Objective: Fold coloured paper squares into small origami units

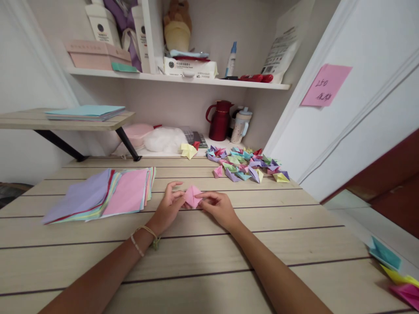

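Presently, one pink paper (192, 196) is in work at the middle of the bench (183, 266), held between both hands. Left hand (170, 203): grip closed on the paper's left side, one finger lifted off it. Right hand (219, 209): grip closed on the right side, index fingertip over the face.

Progress: the pink paper appears well advanced, judging by its compact diamond outline and visible creases; which folds are outstanding cannot be determined. Many folded pieces (244, 162) lie heaped at the rear right, with a yellow piece (189, 151) apart to their left. Unfolded sheets (127, 192) lie fanned at the left, seemingly not yet used; a blue stack (85, 111) sits on the stand (16, 117).

Room: bench boards show between the hands and the heap, and on both sides of the forearms. The sheets' right ends lie near the left hand and would restrict movement that way. The bench's rear edge meets the alcove; its right edge is well apart from the right hand.
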{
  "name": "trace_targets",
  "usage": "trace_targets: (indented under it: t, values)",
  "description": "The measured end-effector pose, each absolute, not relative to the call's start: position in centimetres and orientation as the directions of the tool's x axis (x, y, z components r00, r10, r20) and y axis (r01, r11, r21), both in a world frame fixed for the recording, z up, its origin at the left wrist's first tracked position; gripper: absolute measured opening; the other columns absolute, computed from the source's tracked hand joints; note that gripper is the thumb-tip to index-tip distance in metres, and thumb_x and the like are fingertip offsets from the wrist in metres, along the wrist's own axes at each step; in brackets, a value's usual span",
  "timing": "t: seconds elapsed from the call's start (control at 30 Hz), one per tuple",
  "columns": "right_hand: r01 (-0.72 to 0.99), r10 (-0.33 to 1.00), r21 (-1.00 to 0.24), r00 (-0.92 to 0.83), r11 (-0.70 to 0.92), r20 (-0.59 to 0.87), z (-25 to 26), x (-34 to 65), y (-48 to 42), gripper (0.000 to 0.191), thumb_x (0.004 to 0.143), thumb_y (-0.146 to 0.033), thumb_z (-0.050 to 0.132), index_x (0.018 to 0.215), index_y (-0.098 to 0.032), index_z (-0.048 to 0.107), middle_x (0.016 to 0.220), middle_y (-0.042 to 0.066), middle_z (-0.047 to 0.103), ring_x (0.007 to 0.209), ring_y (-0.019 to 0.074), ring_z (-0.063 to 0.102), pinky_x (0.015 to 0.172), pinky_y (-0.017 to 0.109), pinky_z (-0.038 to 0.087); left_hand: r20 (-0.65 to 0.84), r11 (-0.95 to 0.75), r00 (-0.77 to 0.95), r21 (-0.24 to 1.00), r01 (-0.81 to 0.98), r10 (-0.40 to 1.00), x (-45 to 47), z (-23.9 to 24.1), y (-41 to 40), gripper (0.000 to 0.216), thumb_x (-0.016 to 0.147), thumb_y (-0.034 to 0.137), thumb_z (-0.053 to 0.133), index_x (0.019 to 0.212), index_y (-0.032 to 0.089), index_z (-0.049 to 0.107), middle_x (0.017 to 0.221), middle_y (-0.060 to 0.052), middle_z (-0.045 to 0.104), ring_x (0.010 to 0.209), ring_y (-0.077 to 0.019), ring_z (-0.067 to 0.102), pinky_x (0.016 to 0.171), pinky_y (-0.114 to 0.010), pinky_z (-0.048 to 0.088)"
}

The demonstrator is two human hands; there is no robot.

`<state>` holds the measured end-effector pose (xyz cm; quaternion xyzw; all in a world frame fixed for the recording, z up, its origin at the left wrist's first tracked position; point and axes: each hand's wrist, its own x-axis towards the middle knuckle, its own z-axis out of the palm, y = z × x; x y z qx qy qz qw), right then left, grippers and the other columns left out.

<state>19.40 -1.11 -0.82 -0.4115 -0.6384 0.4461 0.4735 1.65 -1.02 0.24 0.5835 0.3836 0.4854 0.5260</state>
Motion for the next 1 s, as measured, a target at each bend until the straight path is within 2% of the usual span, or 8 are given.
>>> trace_targets:
  t: [0.1, 0.17, 0.33, 0.5, 0.67, 0.8, 0.93, 1.0]
  values:
    - [0.118, 0.942, -0.951, -0.22, 0.285, 0.255, -0.81, 19.35, -1.06, 0.025, 0.067, -0.027, 0.065, 0.089, -0.015, 0.069, 0.058, 0.001, 0.062, 0.05, 0.0106, 0.054, 0.05, 0.021, 0.044, 0.168, -0.158, 0.218, 0.985, -0.062, 0.961, 1.7, 0.35, -1.12, 0.021, 0.076, 0.023, 0.054, 0.095, 0.018, 0.048, 0.069, 0.002, 0.061, 0.06, -0.011, 0.059, 0.064, -0.026, 0.048]
    - [0.108, 0.936, -0.946, -0.216, 0.305, 0.277, -0.85, 19.35, -0.95, 0.026, 0.069, -0.03, 0.065, 0.09, -0.015, 0.068, 0.062, 0.002, 0.064, 0.052, 0.0113, 0.055, 0.051, 0.022, 0.045, 0.167, -0.165, 0.243, 0.986, -0.028, 0.955, 1.77, 0.45, -1.23, 0.014, 0.075, 0.024, 0.056, 0.086, 0.016, 0.053, 0.073, -0.001, 0.063, 0.067, -0.013, 0.06, 0.068, -0.027, 0.048]
    - [0.115, 0.923, -0.918, -0.114, 0.38, 0.368, -0.92, 19.4, -0.7, 0.021, 0.069, -0.037, 0.065, 0.076, -0.017, 0.069, 0.083, 0.007, 0.063, 0.057, 0.0119, 0.056, 0.052, 0.023, 0.047, 0.16, -0.17, 0.248, 0.985, 0.021, 0.955, 1.83, 0.48, -1.36, 0.027, 0.069, 0.027, 0.064, 0.091, 0.014, 0.059, 0.088, -0.007, 0.066, 0.083, -0.0181, 0.061, 0.077, -0.031, 0.047]
    - [0.005, 0.956, -0.967, -0.155, 0.254, 0.251, -0.92, 19.17, -0.74, 0.027, 0.068, -0.041, 0.065, 0.078, -0.016, 0.062, 0.063, 0.002, 0.06, 0.051, 0.0111, 0.054, 0.047, 0.022, 0.047, 0.176, -0.206, 0.23, 0.972, 0.113, 0.957, 1.71, 0.69, -1.3, 0.018, 0.073, 0.032, 0.058, 0.078, 0.015, 0.063, 0.075, -0.003, 0.065, 0.074, -0.0167, 0.059, 0.07, -0.028, 0.047]
    - [-0.095, 0.964, -0.971, -0.133, 0.221, 0.232, -0.87, 18.97, -0.79, 0.029, 0.065, -0.039, 0.068, 0.079, -0.019, 0.054, 0.051, -0.005, 0.055, 0.045, 0.0109, 0.053, 0.045, 0.022, 0.045, 0.193, -0.202, 0.204, 0.979, 0.023, 0.96, 1.66, 0.53, -1.18, 0.02, 0.07, 0.029, 0.061, 0.086, 0.016, 0.058, 0.065, 0.001, 0.06, 0.064, -0.0129, 0.057, 0.06, -0.024, 0.047]
    - [0.009, 0.938, -0.951, -0.172, 0.308, 0.302, -0.78, 19.04, -0.96, 0.023, 0.067, -0.039, 0.066, 0.075, -0.017, 0.063, 0.063, 0.002, 0.061, 0.056, 0.0134, 0.057, 0.054, 0.025, 0.048, 0.158, -0.165, 0.184, 0.986, 0.022, 0.97, 1.53, 0.38, -1.09, 0.017, 0.07, 0.027, 0.062, 0.081, 0.014, 0.06, 0.072, -0.002, 0.062, 0.068, -0.0126, 0.058, 0.061, -0.023, 0.047]
    - [0.203, 0.891, -0.872, -0.197, 0.446, 0.41, -0.5, 19.16, -1.19, 0.035, 0.061, -0.034, 0.073, 0.092, -0.02, 0.068, 0.076, 0.004, 0.06, 0.064, 0.0143, 0.055, 0.06, 0.025, 0.046, 0.089, -0.079, 0.204, 0.995, -0.055, 0.975, 1.57, 0.41, -1.2, 0.034, 0.063, 0.025, 0.069, 0.092, 0.012, 0.06, 0.09, -0.008, 0.067, 0.08, -0.0174, 0.061, 0.071, -0.029, 0.049]
    - [0.264, 0.882, -0.844, -0.21, 0.466, 0.421, -0.39, 19.21, -1.26, 0.035, 0.064, -0.033, 0.071, 0.097, -0.021, 0.067, 0.078, 0.004, 0.06, 0.066, 0.0145, 0.055, 0.06, 0.025, 0.045, 0.092, -0.079, 0.215, 0.995, -0.067, 0.972, 1.65, 0.3, -1.22, 0.041, 0.058, 0.023, 0.073, 0.095, 0.012, 0.059, 0.093, -0.009, 0.067, 0.084, -0.0193, 0.061, 0.076, -0.032, 0.049]
